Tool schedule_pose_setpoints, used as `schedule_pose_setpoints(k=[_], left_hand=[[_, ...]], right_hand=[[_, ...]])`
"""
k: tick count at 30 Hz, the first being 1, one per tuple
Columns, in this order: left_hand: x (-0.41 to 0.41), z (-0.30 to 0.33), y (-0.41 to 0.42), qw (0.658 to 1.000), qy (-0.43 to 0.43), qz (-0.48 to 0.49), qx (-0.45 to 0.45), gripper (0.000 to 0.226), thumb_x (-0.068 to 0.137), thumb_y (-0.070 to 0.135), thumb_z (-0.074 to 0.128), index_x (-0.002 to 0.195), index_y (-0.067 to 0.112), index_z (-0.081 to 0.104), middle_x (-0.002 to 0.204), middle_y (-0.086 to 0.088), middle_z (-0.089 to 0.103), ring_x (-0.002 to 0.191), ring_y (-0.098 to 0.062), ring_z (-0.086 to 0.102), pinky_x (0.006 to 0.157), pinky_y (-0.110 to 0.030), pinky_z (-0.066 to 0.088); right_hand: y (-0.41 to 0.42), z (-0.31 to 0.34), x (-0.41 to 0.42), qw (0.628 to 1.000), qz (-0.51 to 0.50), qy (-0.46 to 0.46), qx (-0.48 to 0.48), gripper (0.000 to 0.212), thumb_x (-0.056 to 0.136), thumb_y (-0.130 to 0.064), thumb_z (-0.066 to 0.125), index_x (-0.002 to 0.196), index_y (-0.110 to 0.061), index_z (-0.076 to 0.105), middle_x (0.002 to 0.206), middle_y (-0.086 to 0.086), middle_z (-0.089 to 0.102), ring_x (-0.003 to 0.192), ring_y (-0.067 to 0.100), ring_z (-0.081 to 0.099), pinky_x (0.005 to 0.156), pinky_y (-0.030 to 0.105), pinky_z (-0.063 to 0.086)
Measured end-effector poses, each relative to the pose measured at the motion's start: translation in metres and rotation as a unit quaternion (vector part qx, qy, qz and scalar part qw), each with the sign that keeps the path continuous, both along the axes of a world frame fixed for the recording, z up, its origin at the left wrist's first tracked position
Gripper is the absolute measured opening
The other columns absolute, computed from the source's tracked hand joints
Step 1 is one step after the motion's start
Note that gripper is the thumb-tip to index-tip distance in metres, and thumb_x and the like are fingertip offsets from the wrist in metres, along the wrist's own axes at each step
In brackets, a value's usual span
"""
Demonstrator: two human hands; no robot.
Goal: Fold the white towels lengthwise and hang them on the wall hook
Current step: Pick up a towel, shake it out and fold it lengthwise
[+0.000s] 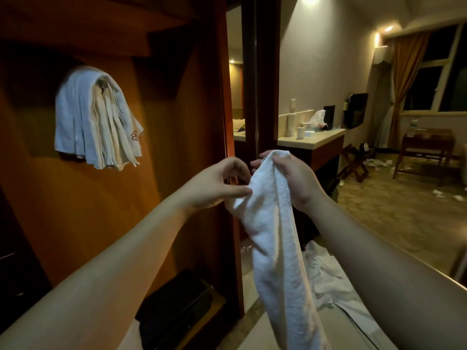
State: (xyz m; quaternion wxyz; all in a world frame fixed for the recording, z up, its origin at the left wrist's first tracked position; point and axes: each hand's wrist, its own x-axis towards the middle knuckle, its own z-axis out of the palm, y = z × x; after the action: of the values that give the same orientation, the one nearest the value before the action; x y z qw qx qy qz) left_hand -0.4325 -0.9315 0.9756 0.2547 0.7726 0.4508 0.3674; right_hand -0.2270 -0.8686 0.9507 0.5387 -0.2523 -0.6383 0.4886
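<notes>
Both forearms bare, extended forward and upward from the lower corners of the view, converging near centre. Left hand (217, 183): palm turned rightward, fingers curled, thumb and fingertips pinching an edge of the white towel (275, 248) just below its top. Right hand (293, 175): raised slightly higher, back of hand and wrist facing the viewer's right, fingers wrapped over the towel's upper end, gripping it. Hands close together, nearly touching. Right wrist bent slightly inward; left wrist roughly straight with the forearm.
</notes>
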Motion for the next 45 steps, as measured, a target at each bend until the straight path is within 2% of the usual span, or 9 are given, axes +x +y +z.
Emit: schedule_pose_setpoints(k=[5,10,20,22,28,32,37,41,45], left_hand=[[0.019,-0.006,0.003,0.967,0.247,0.061,0.023,0.044,0.084,0.05,0.072,0.122,0.04,0.053,0.122,0.005,0.053,0.115,-0.019,0.05,0.099,-0.038,0.042],[0.021,-0.019,0.002,0.985,0.1,0.064,0.126,0.041,0.087,0.037,0.074,0.118,0.041,0.048,0.115,0.024,0.048,0.101,0.002,0.05,0.078,-0.012,0.042],[0.008,-0.019,0.021,0.98,0.195,0.033,-0.012,0.027,0.083,0.038,0.078,0.105,0.034,0.063,0.104,0.014,0.062,0.096,-0.005,0.059,0.08,-0.02,0.045],[0.006,-0.012,0.023,0.976,0.198,0.091,0.002,0.029,0.081,0.048,0.077,0.098,0.028,0.064,0.095,0.004,0.064,0.088,-0.017,0.06,0.073,-0.031,0.047],[-0.016,0.035,0.029,0.93,0.314,0.181,0.06,0.051,0.088,0.055,0.065,0.13,0.025,0.059,0.098,0.022,0.052,0.082,0.002,0.048,0.067,-0.018,0.034],[-0.015,0.058,0.026,0.91,0.356,0.192,0.087,0.034,0.088,0.053,0.066,0.113,0.03,0.064,0.086,0.02,0.053,0.076,0.001,0.048,0.062,-0.02,0.033],[-0.016,0.069,0.007,0.957,0.237,0.126,0.11,0.022,0.085,0.031,0.076,0.073,0.033,0.057,0.066,0.025,0.062,0.058,0.011,0.055,0.047,-0.012,0.038],[-0.016,0.058,0.002,0.964,0.175,0.16,0.119,0.021,0.085,0.018,0.07,0.085,0.033,0.055,0.075,0.013,0.062,0.061,0.003,0.059,0.047,-0.013,0.042],[-0.023,0.056,0.007,0.978,-0.145,0.144,0.045,0.028,0.092,0.016,0.067,0.115,0.029,0.058,0.103,0.006,0.07,0.087,-0.007,0.071,0.07,-0.02,0.056]], right_hand=[[0.0,0.003,0.009,1.0,0.007,0.006,0.009,0.029,0.1,-0.03,0.047,0.115,-0.015,0.066,0.112,0.007,0.075,0.104,0.023,0.072,0.08,0.03,0.06],[0.005,0.012,0.022,0.999,-0.037,0.014,0.021,0.03,0.097,-0.034,0.047,0.113,-0.017,0.067,0.11,0.006,0.076,0.102,0.022,0.073,0.082,0.034,0.056],[0.019,0.016,0.038,0.998,-0.051,0.017,0.031,0.033,0.102,-0.039,0.045,0.116,-0.017,0.067,0.113,0.003,0.075,0.107,0.017,0.071,0.087,0.033,0.055],[0.024,0.016,0.043,0.998,-0.058,0.001,0.021,0.036,0.102,-0.044,0.045,0.115,-0.018,0.068,0.113,0.003,0.075,0.108,0.02,0.071,0.09,0.035,0.056],[0.041,0.006,0.067,0.983,-0.077,-0.166,-0.009,0.03,0.099,-0.049,0.055,0.106,-0.025,0.071,0.096,-0.007,0.076,0.093,0.016,0.074,0.081,0.033,0.054],[0.042,0.015,0.072,0.98,-0.077,-0.184,-0.009,0.032,0.097,-0.048,0.059,0.107,-0.021,0.073,0.097,-0.003,0.077,0.091,0.016,0.075,0.082,0.035,0.056],[0.041,0.028,0.068,0.998,-0.033,-0.038,-0.036,0.036,0.093,-0.044,0.062,0.116,-0.017,0.068,0.096,-0.001,0.077,0.093,0.019,0.075,0.072,0.03,0.059],[0.038,0.022,0.068,0.997,-0.02,-0.055,-0.044,0.029,0.099,-0.041,0.057,0.115,-0.018,0.068,0.094,-0.004,0.077,0.095,0.02,0.074,0.076,0.031,0.059],[0.027,0.036,0.048,0.999,-0.045,0.024,-0.01,0.022,0.095,-0.045,0.06,0.104,-0.029,0.074,0.095,-0.004,0.077,0.092,0.017,0.075,0.079,0.034,0.061]])
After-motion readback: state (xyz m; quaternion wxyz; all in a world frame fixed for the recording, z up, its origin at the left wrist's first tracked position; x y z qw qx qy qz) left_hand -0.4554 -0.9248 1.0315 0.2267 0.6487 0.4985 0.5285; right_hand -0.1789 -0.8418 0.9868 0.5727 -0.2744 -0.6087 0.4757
